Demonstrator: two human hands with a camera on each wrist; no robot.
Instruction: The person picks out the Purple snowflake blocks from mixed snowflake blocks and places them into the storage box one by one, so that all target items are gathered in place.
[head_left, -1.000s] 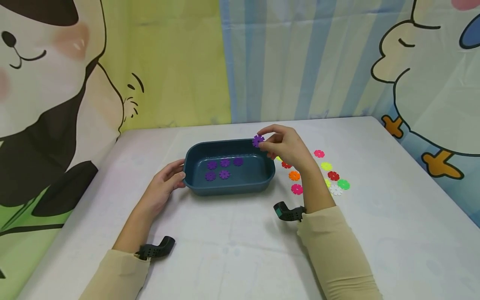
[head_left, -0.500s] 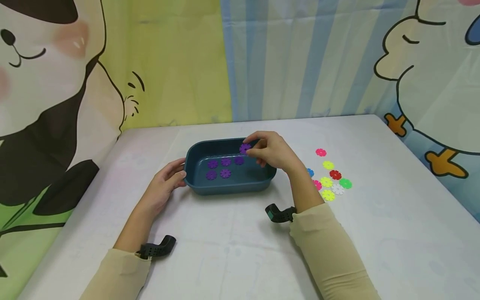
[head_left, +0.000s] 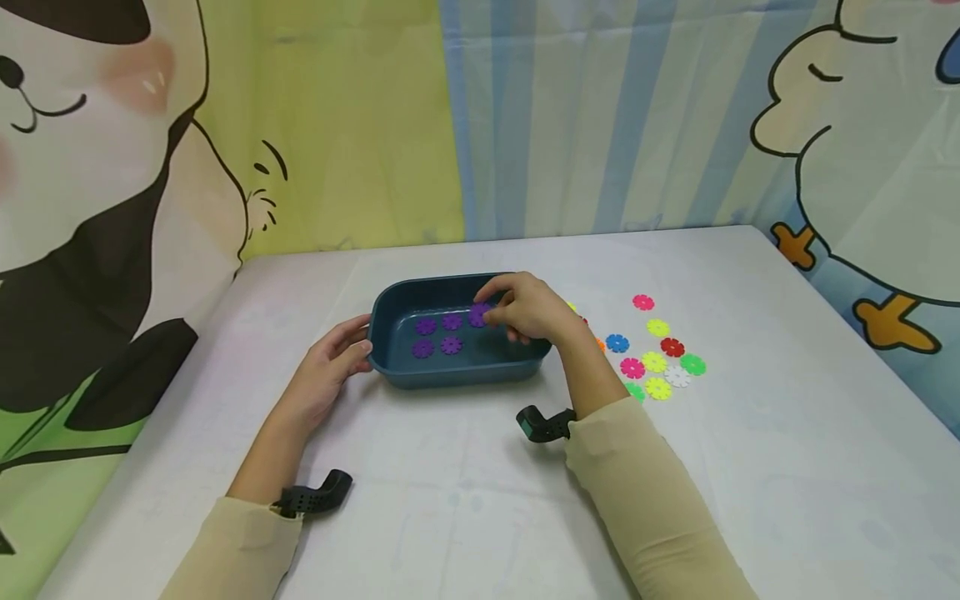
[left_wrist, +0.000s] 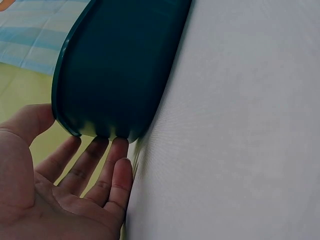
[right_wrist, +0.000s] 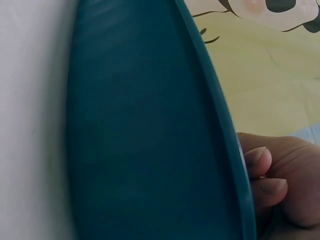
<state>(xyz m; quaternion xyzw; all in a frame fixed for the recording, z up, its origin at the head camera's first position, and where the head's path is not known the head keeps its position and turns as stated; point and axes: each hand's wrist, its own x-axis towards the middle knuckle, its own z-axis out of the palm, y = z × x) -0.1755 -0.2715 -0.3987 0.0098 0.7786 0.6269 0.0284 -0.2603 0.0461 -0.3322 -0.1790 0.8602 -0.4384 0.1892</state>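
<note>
A dark teal plastic box (head_left: 465, 377) stands on the table with several flat purple flower-shaped discs on its floor, one of them a purple disc (head_left: 451, 345) near the front. My left hand (head_left: 330, 367) touches the box's left end; in the left wrist view its fingertips rest against the outer wall and the thumb meets the rim. My right hand (head_left: 525, 308) reaches over the box's right part and pinches a purple flower disc (head_left: 477, 315) low inside. In the right wrist view the box wall (right_wrist: 145, 120) hides that disc and the fingertips.
Right of the box lie several loose flower discs, among them a blue disc (head_left: 617, 343), a white disc (head_left: 677, 377), a green disc (head_left: 693, 364) and a pink disc (head_left: 642, 302). The right forearm partly covers others. A printed curtain (head_left: 360, 133) hangs behind the table (head_left: 420, 483).
My right hand has moved left and down from above the box's right rim into the box, carrying the purple flower disc. My left hand stays at the box's left end.
</note>
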